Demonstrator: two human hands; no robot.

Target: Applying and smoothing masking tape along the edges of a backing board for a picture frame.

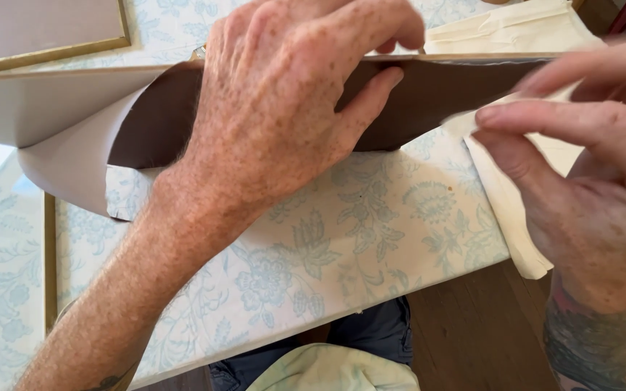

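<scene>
My left hand [284, 101] grips the top edge of a brown cardboard sheet [443, 94] that stands on edge across a floral blue-and-white tablecloth [371, 232]. The fingers curl over the edge and the thumb presses the near face. My right hand [588, 188] pinches a strip of cream fabric [508, 210] between thumb and fingers, right beside the cardboard's right end. The fabric hangs down over the table's near right corner.
Pale grey paper [59, 166] curls away from the cardboard at the left. A gold-framed panel [38, 29] lies at the far left. More cream fabric [516, 29] lies behind the cardboard. Below the table edge are wooden floor [480, 333] and my lap.
</scene>
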